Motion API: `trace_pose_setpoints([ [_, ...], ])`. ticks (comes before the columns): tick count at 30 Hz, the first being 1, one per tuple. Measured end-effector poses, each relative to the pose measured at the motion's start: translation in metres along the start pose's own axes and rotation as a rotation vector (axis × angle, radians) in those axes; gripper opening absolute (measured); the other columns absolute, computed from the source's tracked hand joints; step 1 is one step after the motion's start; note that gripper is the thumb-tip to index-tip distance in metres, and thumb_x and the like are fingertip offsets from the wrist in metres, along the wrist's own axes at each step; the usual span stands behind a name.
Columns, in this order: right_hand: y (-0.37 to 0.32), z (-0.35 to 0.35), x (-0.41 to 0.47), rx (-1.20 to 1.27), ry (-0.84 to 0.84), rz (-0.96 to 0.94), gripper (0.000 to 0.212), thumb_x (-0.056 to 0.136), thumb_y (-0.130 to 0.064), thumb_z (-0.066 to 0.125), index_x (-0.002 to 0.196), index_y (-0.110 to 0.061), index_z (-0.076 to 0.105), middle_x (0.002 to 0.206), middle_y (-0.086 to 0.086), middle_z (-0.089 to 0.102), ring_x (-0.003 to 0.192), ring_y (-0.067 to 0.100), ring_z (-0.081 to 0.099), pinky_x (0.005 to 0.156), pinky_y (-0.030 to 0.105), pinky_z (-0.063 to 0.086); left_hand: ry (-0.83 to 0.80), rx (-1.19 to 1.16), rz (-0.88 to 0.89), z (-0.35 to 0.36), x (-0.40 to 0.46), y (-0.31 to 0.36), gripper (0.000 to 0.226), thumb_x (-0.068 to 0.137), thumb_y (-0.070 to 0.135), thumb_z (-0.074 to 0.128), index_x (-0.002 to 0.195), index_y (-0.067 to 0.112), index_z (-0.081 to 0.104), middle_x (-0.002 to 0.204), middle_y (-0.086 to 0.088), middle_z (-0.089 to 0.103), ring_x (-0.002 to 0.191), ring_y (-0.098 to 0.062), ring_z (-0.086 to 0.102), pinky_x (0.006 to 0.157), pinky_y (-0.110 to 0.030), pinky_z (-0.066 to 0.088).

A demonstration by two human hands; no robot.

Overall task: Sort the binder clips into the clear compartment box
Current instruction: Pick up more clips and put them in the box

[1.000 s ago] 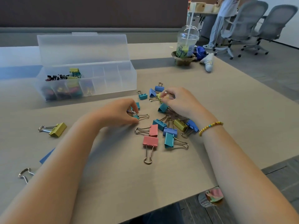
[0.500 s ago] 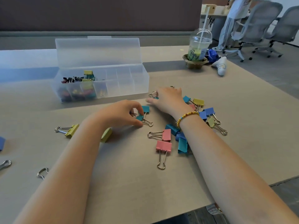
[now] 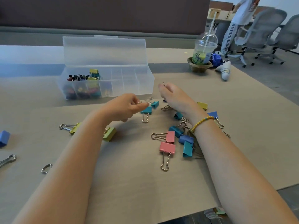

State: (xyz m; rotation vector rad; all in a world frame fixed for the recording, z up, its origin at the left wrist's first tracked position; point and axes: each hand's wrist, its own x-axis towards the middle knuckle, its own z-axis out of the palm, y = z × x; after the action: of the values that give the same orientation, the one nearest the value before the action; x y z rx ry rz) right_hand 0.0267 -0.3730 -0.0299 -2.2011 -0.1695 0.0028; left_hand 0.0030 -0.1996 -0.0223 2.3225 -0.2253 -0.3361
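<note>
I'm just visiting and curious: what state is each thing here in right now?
Clear compartment box: lid open, left compartments hold clips.
Left hand: pinching a teal clip by its wire handle.
Right hand: raised, pinching a metal handle.
Pink clips: loose on the table.
Drink cup: lidded, upright.

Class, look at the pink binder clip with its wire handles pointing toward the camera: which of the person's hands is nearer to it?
Right. The right hand is raised beyond the pink clip, slightly right; the left hand is farther off, beyond and to its left.
</note>
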Motion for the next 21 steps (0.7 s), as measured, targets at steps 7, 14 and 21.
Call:
trace_pose_setpoints([
  [7, -0.001, 0.016, 0.001, -0.393, -0.109, 0.074, 0.023, 0.097, -0.037, 0.043, 0.109, -0.019, 0.049, 0.107, 0.004, 0.058, 0.1, 0.021, 0.053, 0.083, 0.035, 0.041, 0.072, -0.721, -0.207, -0.017, 0.001, -0.007, 0.029, 0.097, 0.032, 0.032, 0.078, 0.014, 0.041, 0.055, 0.002, 0.031, 0.037, -0.006, 0.025, 0.03, -0.013, 0.018],
  [14, -0.004, 0.015, 0.006, -0.576, -0.197, 0.094, 0.029, 0.097, -0.04, 0.041, 0.115, -0.02, 0.051, 0.122, 0.007, 0.056, 0.112, 0.028, 0.047, 0.095, 0.04, 0.036, 0.05, -1.131, -0.129, -0.054, 0.005, -0.009, 0.027, 0.096, 0.022, 0.024, 0.081, 0.009, 0.042, 0.059, -0.002, 0.044, 0.033, -0.004, 0.031, 0.026, -0.012, 0.02],
  [21, -0.007, 0.027, 0.014, -0.765, -0.139, 0.024, 0.031, 0.096, -0.041, 0.043, 0.115, -0.016, 0.045, 0.09, -0.001, 0.048, 0.089, 0.019, 0.042, 0.089, 0.036, 0.028, 0.123, -1.092, -0.116, -0.076, 0.029, -0.002, 0.028, 0.099, 0.026, 0.033, 0.085, 0.007, 0.049, 0.074, -0.004, 0.053, 0.034, -0.003, 0.032, 0.029, -0.01, 0.022],
])
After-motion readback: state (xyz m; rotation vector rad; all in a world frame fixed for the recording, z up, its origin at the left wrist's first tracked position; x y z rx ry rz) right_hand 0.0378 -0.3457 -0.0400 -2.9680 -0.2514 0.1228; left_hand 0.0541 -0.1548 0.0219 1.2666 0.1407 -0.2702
